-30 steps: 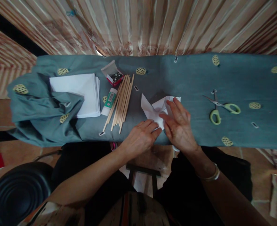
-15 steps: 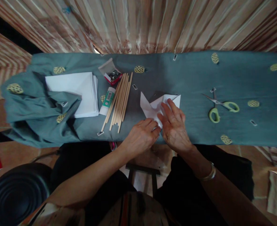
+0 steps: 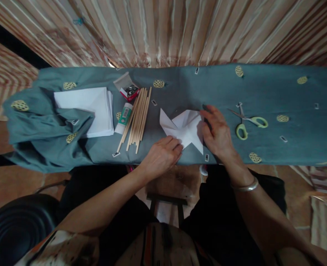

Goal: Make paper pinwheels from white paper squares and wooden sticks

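A folded white paper shape with pointed flaps lies on the teal cloth over the table. My left hand presses its fingertips on the paper's lower left edge. At the paper's right edge rests my right hand, fingers spread and touching the fold; a metal bangle circles that wrist. Neither hand lifts the paper off the cloth.
Left of the paper lie a bundle of wooden sticks, a glue stick, an open small red box of clips and a stack of white sheets. Green-handled scissors lie to the right. A black round stool stands at lower left.
My right hand has slid off the middle of the paper to its right edge, uncovering the folded shape. The left hand stays on the lower left edge. The view shifted slightly.
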Available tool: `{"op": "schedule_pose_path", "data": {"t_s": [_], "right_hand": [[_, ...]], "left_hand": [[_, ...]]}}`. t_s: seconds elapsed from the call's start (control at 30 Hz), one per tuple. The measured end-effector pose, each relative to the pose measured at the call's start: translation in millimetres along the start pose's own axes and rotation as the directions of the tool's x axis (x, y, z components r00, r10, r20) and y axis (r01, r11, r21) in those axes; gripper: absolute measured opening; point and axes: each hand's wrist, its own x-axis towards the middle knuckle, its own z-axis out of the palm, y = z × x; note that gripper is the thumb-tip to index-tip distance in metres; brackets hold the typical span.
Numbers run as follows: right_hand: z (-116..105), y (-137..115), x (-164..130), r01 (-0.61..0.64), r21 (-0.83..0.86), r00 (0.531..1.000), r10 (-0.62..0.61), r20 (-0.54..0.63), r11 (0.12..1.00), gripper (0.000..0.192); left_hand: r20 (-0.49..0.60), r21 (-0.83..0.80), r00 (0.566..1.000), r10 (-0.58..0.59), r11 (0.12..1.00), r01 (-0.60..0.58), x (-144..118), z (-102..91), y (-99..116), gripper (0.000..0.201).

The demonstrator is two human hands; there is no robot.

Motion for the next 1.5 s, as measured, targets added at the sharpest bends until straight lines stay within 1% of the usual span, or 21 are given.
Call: {"op": "schedule_pose_path", "data": {"t_s": [0.13, 0.23, 0.4, 0.53, 0.6, 0.67, 0.73, 0.8, 0.83, 0.93, 1.0, 1.07, 1.13, 1.2, 1.23, 1.33, 1.43, 1.5], "right_hand": [[-1.1, 9.5, 18.2, -0.045, 0.024, 0.999, 0.044, 0.017, 0.999, 0.042], [-6.9, 14.8, 20.2, -0.124, 0.063, 0.992, 0.124, 0.010, 0.990, 0.040], [-17.3, 27.0, 5.3, -0.283, 0.248, 0.959, 0.273, 0.077, 0.926, 0.036], [-22.8, 22.0, -12.0, -0.381, 0.325, 0.923, 0.340, 0.178, 0.865, 0.030], [-24.9, 15.3, -18.8, -0.412, 0.342, 0.909, 0.355, 0.219, 0.844, 0.031], [-26.1, 9.0, -23.1, -0.433, 0.352, 0.898, 0.361, 0.253, 0.830, 0.032], [-26.2, 4.2, -25.4, -0.444, 0.343, 0.888, 0.354, 0.295, 0.828, 0.034], [-25.6, 0.9, -26.7, -0.438, 0.312, 0.882, 0.335, 0.333, 0.843, 0.033], [-25.3, -0.5, -27.2, -0.425, 0.294, 0.883, 0.321, 0.342, 0.856, 0.033], [-25.6, -3.8, -28.3, -0.357, 0.230, 0.905, 0.275, 0.323, 0.905, 0.028], [-27.5, -5.4, -28.6, -0.312, 0.165, 0.925, 0.260, 0.276, 0.936, 0.026], [-30.6, -5.8, -28.4, -0.280, 0.105, 0.946, 0.255, 0.198, 0.954, 0.027], [-34.0, -5.0, -27.7, -0.250, 0.090, 0.964, 0.239, 0.114, 0.964, 0.027], [-36.4, -3.9, -26.7, -0.200, 0.144, 0.978, 0.189, 0.083, 0.969, 0.024], [-37.0, -3.5, -26.2, -0.171, 0.191, 0.983, 0.156, 0.092, 0.967, 0.024], [-35.5, -4.4, -24.5, -0.113, 0.331, 0.984, 0.058, 0.170, 0.937, 0.025], [-30.6, -6.8, -23.0, -0.110, 0.371, 0.973, 0.023, 0.232, 0.922, 0.027], [-27.1, -8.6, -21.5, -0.108, 0.378, 0.970, 0.015, 0.242, 0.920, 0.023]], "left_hand": [[-0.005, 0.000, 1.000, 0.007, 1.000, -0.007, -0.5, -3.5, -3.4, 0.017], [-0.011, -0.003, 1.000, 0.015, 1.000, -0.015, -2.1, -8.8, -10.3, 0.018], [-0.092, 0.049, 0.996, -0.003, 0.999, 0.008, -4.8, -16.0, -31.4, 0.016], [-0.143, 0.069, 0.989, -0.048, 0.996, 0.059, -2.6, -17.6, -43.2, 0.020], [-0.173, 0.050, 0.983, -0.066, 0.996, 0.076, -0.8, -17.5, -41.1, 0.023], [-0.186, 0.023, 0.981, -0.047, 0.998, 0.052, 0.4, -16.3, -33.1, 0.022], [-0.145, -0.006, 0.989, 0.009, 1.000, -0.010, 0.8, -13.6, -22.0, 0.019], [-0.080, -0.032, 0.996, 0.048, 0.998, -0.050, 0.6, -9.7, -11.9, 0.023], [-0.054, -0.030, 0.997, 0.049, 0.998, -0.050, 0.5, -7.6, -8.2, 0.025], [-0.017, 0.009, 0.999, 0.032, 0.999, -0.032, 1.0, -2.3, -3.0, 0.022], [-0.018, 0.036, 1.000, 0.026, 0.999, -0.025, 1.6, -0.7, -2.6, 0.018], [-0.032, 0.048, 0.999, 0.030, 0.998, -0.028, 1.7, -0.3, -2.6, 0.015], [-0.055, 0.047, 0.998, 0.042, 0.998, -0.039, 1.0, -0.8, -2.3, 0.014], [-0.071, 0.040, 0.997, 0.044, 0.998, -0.041, -0.4, -1.6, -1.8, 0.015], [-0.076, 0.037, 0.996, 0.039, 0.999, -0.037, -1.2, -2.0, -1.7, 0.016], [-0.080, 0.026, 0.997, 0.019, 1.000, -0.017, -3.2, -3.4, -1.9, 0.019], [-0.060, 0.011, 0.998, 0.014, 1.000, -0.013, -3.7, -4.1, -2.1, 0.018], [-0.045, 0.003, 0.999, 0.009, 1.000, -0.008, -3.4, -4.1, -1.7, 0.015]]}}
